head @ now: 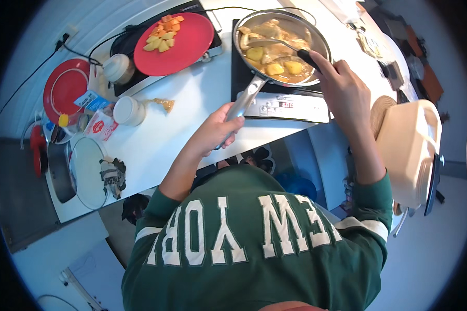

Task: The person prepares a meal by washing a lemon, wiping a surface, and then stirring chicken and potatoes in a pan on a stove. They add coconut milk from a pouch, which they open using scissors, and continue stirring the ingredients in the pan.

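Observation:
My left hand (220,130) grips the metal handle of a frying pan (253,90), which rests on an electric cooktop (284,107) with a lit display. In my right hand (344,87) is the black handle of a metal cooking utensil (282,43); its head lies among the food. The pan holds meat pieces (270,31) and potato chunks (274,69) in brown sauce. Left of the pan, a red plate (192,42) carries diced orange vegetable, probably carrot (167,24), and pale yellow chunks (161,42). That plate sits over a second black cooking appliance (126,83).
Jars (129,110), a yellow-capped bottle (73,121), packets (100,124) and another red plate (64,89) crowd the left. A glass lid (87,175) and crumpled cloth (113,175) lie near the counter edge. Right stands a beige container (406,151). Cords run behind.

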`<state>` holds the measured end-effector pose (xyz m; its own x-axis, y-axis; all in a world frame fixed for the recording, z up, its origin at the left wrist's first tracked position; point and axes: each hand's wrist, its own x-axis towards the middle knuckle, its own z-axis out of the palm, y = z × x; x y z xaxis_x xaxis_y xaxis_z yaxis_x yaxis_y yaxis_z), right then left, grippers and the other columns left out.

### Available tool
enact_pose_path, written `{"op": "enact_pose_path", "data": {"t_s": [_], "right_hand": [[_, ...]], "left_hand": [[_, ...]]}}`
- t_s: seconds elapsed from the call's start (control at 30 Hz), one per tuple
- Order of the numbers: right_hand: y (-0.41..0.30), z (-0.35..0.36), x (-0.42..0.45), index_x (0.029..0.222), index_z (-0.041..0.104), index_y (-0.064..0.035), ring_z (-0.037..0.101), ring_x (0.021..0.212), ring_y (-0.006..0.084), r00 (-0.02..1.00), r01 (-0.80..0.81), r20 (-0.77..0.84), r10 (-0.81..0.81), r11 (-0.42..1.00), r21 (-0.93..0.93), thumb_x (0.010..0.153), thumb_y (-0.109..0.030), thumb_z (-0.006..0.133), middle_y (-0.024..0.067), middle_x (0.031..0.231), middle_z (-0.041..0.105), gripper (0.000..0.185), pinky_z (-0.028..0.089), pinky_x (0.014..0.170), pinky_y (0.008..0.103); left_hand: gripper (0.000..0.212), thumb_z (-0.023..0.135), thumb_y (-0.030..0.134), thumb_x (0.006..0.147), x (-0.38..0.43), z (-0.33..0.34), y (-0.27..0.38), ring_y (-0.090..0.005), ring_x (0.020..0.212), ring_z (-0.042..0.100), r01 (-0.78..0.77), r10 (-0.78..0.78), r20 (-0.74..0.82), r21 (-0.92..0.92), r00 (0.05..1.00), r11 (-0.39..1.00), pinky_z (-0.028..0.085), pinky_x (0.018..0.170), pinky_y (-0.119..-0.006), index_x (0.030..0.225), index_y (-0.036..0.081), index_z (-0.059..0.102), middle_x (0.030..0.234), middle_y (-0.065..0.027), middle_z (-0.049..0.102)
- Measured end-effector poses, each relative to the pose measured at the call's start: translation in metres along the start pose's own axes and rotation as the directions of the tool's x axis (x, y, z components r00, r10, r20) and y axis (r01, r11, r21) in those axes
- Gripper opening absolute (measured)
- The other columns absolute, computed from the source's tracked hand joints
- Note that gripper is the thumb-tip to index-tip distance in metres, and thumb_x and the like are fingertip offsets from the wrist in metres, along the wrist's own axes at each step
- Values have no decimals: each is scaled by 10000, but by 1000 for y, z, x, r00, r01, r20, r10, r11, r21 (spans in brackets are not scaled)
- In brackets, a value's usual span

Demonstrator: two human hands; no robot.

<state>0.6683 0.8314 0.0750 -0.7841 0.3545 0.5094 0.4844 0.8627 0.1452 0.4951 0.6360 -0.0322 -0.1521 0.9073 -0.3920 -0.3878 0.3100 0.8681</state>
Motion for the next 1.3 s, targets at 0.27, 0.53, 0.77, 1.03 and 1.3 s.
{"op": "enact_pose_path", "data": {"t_s": [0.27,0.53,0.77,1.03,1.3], "right_hand": [[2,1,4,1089,607,-203,625,619,247,987,-111,126,97,987,112,834,-233,620,63,725,571,257,511,550,352],[12,-49,-24,1145,621,-202,628,669,224,946,-252,256,200,950,186,842,-245,637,51,805,634,306,495,603,345],[5,-11,-35,1096,627,-207,611,620,246,952,-255,216,217,952,170,838,-240,625,70,715,584,260,485,561,356],[22,-14,-8,1076,636,-272,610,652,209,965,-259,-27,262,961,96,803,-227,656,35,735,558,278,475,546,332],[55,82,47,1119,603,-294,608,703,219,987,-38,-159,25,996,-81,824,-256,628,39,761,557,298,497,593,335]], "left_hand": [[460,528,192,929,5,-1,-2,-48,462,408,6,-6,8,-9,1000,1000,337,411,-178,1326,47,345,745,-6,457],[453,523,196,930,3,0,1,-48,464,415,13,-13,19,0,1000,1000,337,409,-183,1320,43,350,743,-8,456],[442,513,193,932,3,3,2,-48,464,408,12,-12,-5,19,1000,1000,334,412,-181,1309,25,353,747,-13,462],[445,552,215,916,1,2,0,-49,461,409,4,-4,-23,-3,1000,1000,334,404,-189,1284,32,382,740,0,443],[389,525,209,931,3,6,2,-40,438,393,-15,15,-5,20,1000,1000,325,391,-177,1255,45,385,734,0,470]]}}
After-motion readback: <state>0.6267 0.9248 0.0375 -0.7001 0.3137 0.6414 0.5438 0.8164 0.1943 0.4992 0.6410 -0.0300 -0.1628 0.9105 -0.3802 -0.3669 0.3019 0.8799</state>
